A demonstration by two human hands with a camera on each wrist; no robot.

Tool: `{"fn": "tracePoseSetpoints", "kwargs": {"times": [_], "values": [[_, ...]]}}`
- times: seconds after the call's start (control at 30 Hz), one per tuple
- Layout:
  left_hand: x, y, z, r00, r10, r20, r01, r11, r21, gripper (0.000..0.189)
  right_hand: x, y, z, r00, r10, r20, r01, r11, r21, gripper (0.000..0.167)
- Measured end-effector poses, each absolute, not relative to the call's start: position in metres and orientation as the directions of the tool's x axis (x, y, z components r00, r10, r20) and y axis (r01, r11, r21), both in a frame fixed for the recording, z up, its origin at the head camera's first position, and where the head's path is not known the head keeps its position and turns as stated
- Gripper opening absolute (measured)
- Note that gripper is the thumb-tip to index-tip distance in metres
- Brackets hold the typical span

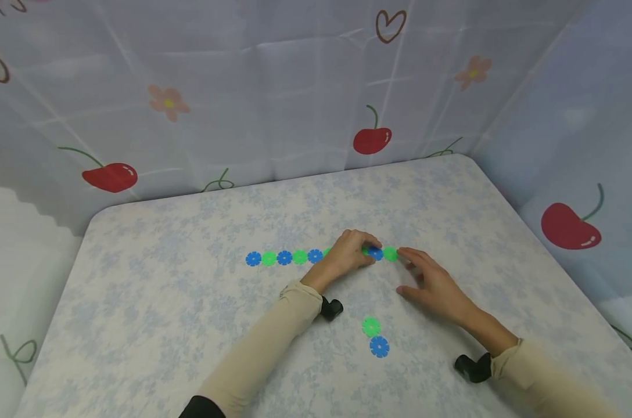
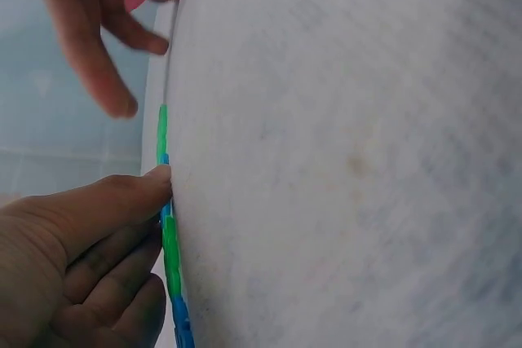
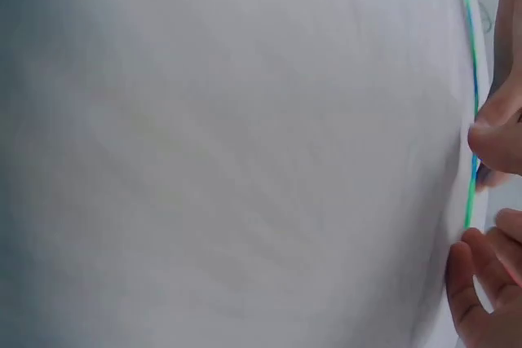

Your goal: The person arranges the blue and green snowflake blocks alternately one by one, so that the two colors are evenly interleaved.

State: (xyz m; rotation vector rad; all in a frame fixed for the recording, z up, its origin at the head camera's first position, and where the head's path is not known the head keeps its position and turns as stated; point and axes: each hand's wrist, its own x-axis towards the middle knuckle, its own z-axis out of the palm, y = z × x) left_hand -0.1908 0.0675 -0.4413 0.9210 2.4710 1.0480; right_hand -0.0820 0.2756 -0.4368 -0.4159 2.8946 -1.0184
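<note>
A straight row of flat, notched snowflake discs, blue and green by turns, lies on the table. My left hand reaches over the row's right part and covers some discs. Its thumb and forefinger pinch a blue disc, second from the right end. The last one, a green disc, sticks out beyond the fingertips; in the left wrist view this green disc stands edge-on. Right beside its outer edge are the fingertips of my right hand, thumb spread well apart and nothing between them.
Nearer to me lie a loose green disc and, close against it, a loose blue disc. The row's left end is a blue disc. A patterned cloth covers the table. Behind hangs a printed curtain.
</note>
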Motion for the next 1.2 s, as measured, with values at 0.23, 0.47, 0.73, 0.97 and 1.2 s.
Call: {"fn": "tracePoseSetpoints", "kwargs": {"times": [0.23, 0.47, 0.73, 0.97, 1.2], "values": [[-0.193, 0.069, -0.441, -0.748, 0.663, -0.014, 0.457, 0.531, 0.714, 0.032, -0.043, 0.265, -0.434, -0.962, -0.272, 0.014, -0.218, 0.737, -0.64, 0.059], [-0.193, 0.073, -0.439, -0.74, 0.672, -0.013, 0.458, 0.519, 0.722, 0.034, -0.003, 0.244, -0.437, -0.963, -0.256, 0.08, -0.243, 0.706, -0.666, 0.047], [-0.194, 0.078, -0.444, -0.716, 0.697, 0.028, 0.476, 0.459, 0.75, 0.039, 0.027, 0.221, -0.44, -0.943, -0.277, 0.186, -0.331, 0.704, -0.629, 0.045], [-0.193, 0.082, -0.447, -0.735, 0.677, 0.034, 0.475, 0.478, 0.739, 0.04, 0.03, 0.212, -0.439, -0.937, -0.279, 0.212, -0.35, 0.728, -0.59, 0.047], [-0.191, 0.086, -0.444, -0.747, 0.665, 0.013, 0.483, 0.53, 0.697, 0.039, 0.033, 0.209, -0.44, -0.936, -0.302, 0.182, -0.35, 0.736, -0.58, 0.039]]}}
